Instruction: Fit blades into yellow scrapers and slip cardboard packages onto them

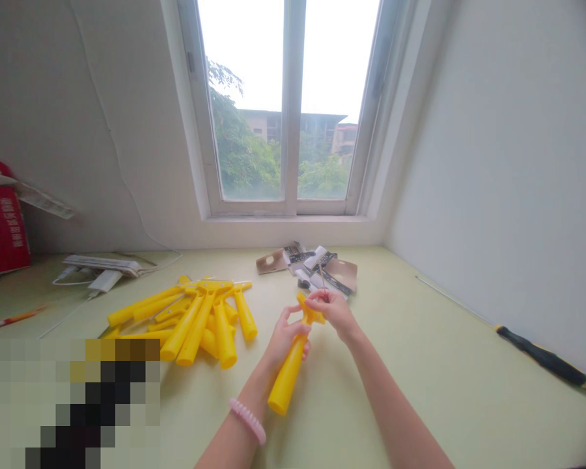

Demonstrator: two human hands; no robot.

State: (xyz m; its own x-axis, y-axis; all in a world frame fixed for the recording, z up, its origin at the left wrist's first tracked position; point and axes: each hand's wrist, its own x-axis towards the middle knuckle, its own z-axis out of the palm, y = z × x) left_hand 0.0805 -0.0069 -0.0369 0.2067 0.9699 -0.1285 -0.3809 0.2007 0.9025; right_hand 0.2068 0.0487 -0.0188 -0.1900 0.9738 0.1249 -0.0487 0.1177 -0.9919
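Yellow tool (pixel 288 379), near centre, right of the yellow pile (pixel 195 331); likely light, stiff, hardly fragile, smooth enough to slip. Left hand (pixel 284 340) grasps its neck; that or the thick handle suits holding. Right hand (pixel 339 316) bunches fingers at its head; grip unclear.

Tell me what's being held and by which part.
The left hand grips a yellow tool by the top of its handle, below the head; the right hand is at the head, its hold unclear.
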